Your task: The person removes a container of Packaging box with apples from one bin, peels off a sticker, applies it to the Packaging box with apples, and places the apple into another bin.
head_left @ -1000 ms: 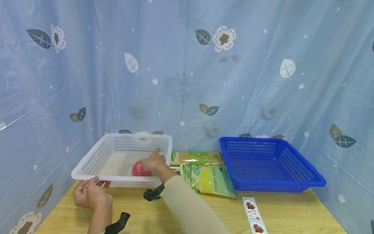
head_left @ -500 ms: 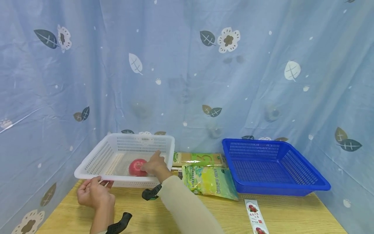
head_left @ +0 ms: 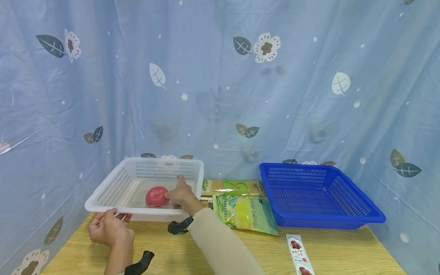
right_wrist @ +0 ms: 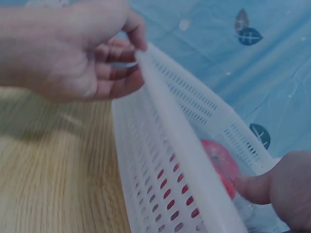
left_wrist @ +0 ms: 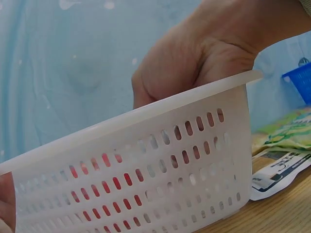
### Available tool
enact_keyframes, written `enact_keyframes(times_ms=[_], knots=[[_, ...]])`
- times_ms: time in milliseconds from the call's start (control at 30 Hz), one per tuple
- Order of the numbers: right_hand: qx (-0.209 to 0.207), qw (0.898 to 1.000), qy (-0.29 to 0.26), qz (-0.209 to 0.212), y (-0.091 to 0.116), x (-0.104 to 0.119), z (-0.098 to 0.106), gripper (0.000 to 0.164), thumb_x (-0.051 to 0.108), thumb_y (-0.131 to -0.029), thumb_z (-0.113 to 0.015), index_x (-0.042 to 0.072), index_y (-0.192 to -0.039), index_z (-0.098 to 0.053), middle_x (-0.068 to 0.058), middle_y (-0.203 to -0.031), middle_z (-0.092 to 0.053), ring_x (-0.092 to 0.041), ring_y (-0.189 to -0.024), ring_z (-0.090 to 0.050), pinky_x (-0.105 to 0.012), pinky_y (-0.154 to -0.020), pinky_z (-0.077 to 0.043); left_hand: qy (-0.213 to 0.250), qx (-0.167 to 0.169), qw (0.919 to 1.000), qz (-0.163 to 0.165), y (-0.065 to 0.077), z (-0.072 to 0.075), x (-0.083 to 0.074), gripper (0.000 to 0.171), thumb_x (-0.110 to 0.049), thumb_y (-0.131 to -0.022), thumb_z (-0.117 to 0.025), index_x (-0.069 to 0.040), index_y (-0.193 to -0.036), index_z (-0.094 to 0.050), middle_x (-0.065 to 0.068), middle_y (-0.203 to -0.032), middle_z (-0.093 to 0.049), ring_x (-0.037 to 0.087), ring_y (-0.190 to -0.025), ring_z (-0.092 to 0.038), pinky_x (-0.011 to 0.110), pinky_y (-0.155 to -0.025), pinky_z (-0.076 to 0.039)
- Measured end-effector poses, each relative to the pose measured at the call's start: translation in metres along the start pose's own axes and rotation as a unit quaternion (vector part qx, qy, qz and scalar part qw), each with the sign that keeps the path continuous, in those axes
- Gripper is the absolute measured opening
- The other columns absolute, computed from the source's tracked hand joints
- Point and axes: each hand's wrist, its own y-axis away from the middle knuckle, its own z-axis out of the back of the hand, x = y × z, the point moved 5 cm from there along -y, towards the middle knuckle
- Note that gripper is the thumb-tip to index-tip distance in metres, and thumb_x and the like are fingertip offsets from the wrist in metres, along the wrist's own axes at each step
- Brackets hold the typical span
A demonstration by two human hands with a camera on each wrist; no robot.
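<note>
Red fruit [head_left: 156,196] meets right thumb [head_left: 168,195], other fingers [head_left: 180,181] part-hidden, grip unclear; left fingers [right_wrist: 119,88] pinch white basket's rim [head_left: 144,211].

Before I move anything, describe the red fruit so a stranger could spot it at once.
On the wooden table, find the white basket to the left of the blue basket. Inside it, toward the front, sits the red fruit. It is round and solid, unlike the flat red pictures on the white strip.
</note>
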Motion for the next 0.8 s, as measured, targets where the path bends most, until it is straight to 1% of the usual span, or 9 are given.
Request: enact_keyframes(times_ms=[67,167,233,300,400,567,633,733,800], knots=[[0.007,0.999,-0.041,0.009,-0.0005,0.001,-0.0003,0.077,-0.002,-0.09,-0.071,0.023,-0.155,-0.037,-0.015,-0.117,-0.062,-0.014,-0.058,-0.048,-0.029,-0.047,-0.05,0.0,-0.001,1.0,0.0,-0.0005,-0.0002,-0.0002,0.017,0.002,-0.093,-0.058,-0.009,-0.099,-0.046,0.006,-0.093,-0.059,0.017,-0.047,-0.062,0.029,-0.042,-0.055],[0.011,0.996,-0.09,0.025,-0.0005,0.0027,0.0001,0.07,-0.004,-0.09,-0.07,0.024,-0.15,-0.044,-0.017,-0.13,-0.056,-0.02,-0.074,-0.062,-0.037,-0.053,-0.06,0.005,0.001,1.0,0.002,-0.0008,-0.0005,-0.0004,0.018,0.003,-0.093,-0.058,-0.008,-0.099,-0.046,0.007,-0.093,-0.059,0.018,-0.047,-0.063,0.029,-0.042,-0.055],[0.014,0.992,-0.119,0.031,-0.0008,0.0031,0.0004,0.068,-0.005,-0.09,-0.069,0.023,-0.147,-0.046,-0.019,-0.136,-0.052,-0.028,-0.084,-0.067,-0.041,-0.057,-0.062,0.012,0.001,0.9999,0.005,-0.0007,-0.0006,-0.0006,0.018,0.004,-0.093,-0.057,-0.008,-0.099,-0.046,0.007,-0.094,-0.061,0.018,-0.047,-0.062,0.029,-0.041,-0.055],[0.014,0.989,-0.143,0.035,-0.0011,0.0036,0.0009,0.066,-0.007,-0.089,-0.069,0.023,-0.145,-0.048,-0.02,-0.138,-0.049,-0.032,-0.087,-0.069,-0.042,-0.058,-0.062,0.015,0.002,0.9999,0.007,-0.0003,-0.0009,-0.001,0.018,0.005,-0.093,-0.057,-0.008,-0.099,-0.046,0.007,-0.096,-0.062,0.018,-0.047,-0.062,0.029,-0.041,-0.055],[0.004,0.986,-0.164,0.037,-0.0013,0.0042,0.0025,0.067,-0.008,-0.087,-0.069,0.023,-0.143,-0.05,-0.022,-0.139,-0.048,-0.035,-0.082,-0.069,-0.041,-0.057,-0.062,0.014,0.002,0.9999,0.009,0.0003,-0.0016,-0.0014,0.017,0.004,-0.093,-0.056,-0.008,-0.099,-0.045,0.007,-0.093,-0.063,0.018,-0.047,-0.062,0.029,-0.041,-0.054],[-0.019,0.982,-0.185,0.042,0.0016,0.0066,0.0056,0.068,-0.008,-0.086,-0.071,0.023,-0.143,-0.051,-0.025,-0.137,-0.05,-0.035,-0.076,-0.071,-0.039,-0.055,-0.062,0.011,0.001,0.9999,0.009,-0.0014,-0.0017,-0.0013,0.017,0.003,-0.093,-0.057,-0.008,-0.098,-0.046,0.005,-0.082,-0.062,0.018,-0.047,-0.063,0.029,-0.042,-0.055],[-0.025,0.979,-0.199,0.042,0.0031,0.0073,0.0062,0.068,-0.007,-0.086,-0.071,0.024,-0.143,-0.052,-0.026,-0.135,-0.051,-0.036,-0.075,-0.071,-0.038,-0.055,-0.062,0.016,0.001,0.9998,0.011,-0.0025,-0.0011,-0.0011,0.017,0.004,-0.092,-0.057,-0.008,-0.097,-0.046,0.005,-0.08,-0.062,0.018,-0.047,-0.063,0.03,-0.041,-0.055],[-0.033,0.974,-0.222,0.039,0.005,0.0077,0.0073,0.068,-0.007,-0.086,-0.072,0.025,-0.143,-0.052,-0.024,-0.126,-0.057,-0.039,-0.075,-0.072,-0.038,-0.055,-0.062,0.019,0.0,0.9997,0.014,-0.0035,-0.0001,-0.0009,0.018,0.004,-0.092,-0.057,-0.008,-0.097,-0.045,0.005,-0.079,-0.061,0.019,-0.046,-0.062,0.03,-0.041,-0.055],[-0.038,0.97,-0.235,0.037,0.0061,0.0084,0.0083,0.068,-0.007,-0.086,-0.072,0.027,-0.141,-0.053,-0.02,-0.119,-0.059,-0.039,-0.074,-0.072,-0.037,-0.055,-0.062,0.021,-0.001,0.9996,0.017,-0.0037,0.0002,-0.0007,0.018,0.004,-0.092,-0.057,-0.008,-0.097,-0.045,0.005,-0.079,-0.061,0.019,-0.046,-0.062,0.03,-0.041,-0.055]])
